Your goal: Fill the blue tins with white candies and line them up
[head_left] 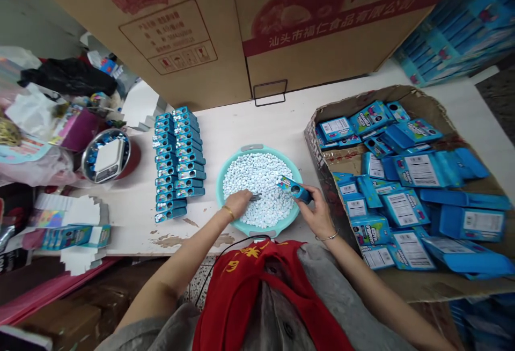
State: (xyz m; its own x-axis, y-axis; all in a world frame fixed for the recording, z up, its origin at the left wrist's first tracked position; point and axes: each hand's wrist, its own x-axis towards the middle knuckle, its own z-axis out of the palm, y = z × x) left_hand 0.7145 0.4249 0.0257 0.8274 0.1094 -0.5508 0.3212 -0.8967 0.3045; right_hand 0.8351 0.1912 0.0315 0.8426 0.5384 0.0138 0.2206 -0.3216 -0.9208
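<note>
In front of me a round mint-green basin (220, 200) is filled with small white candies (253, 176). My left hand (238, 204) is closed over the basin's left side, around a small grey metal utensil (255, 197). Its far end is among the candies, so its exact kind is unclear. My right hand (317, 212) grips a small blue cardboard box (295, 189) over the basin's right side. The box is tilted, with a round dark window and white pieces at its left end. To the left, several similar blue boxes (190, 167) stand in two columns, white pieces at their ends.
A cut-down carton (317, 141) of blue boxes stands right of the basin. Large brown cartons (209, 29) rise behind the table. On the left are a metal bowl (127, 152) of blue wrapped pieces, flat boxes (72, 236) and bags (68, 76). Stacked blue packs (454, 45) stand far right.
</note>
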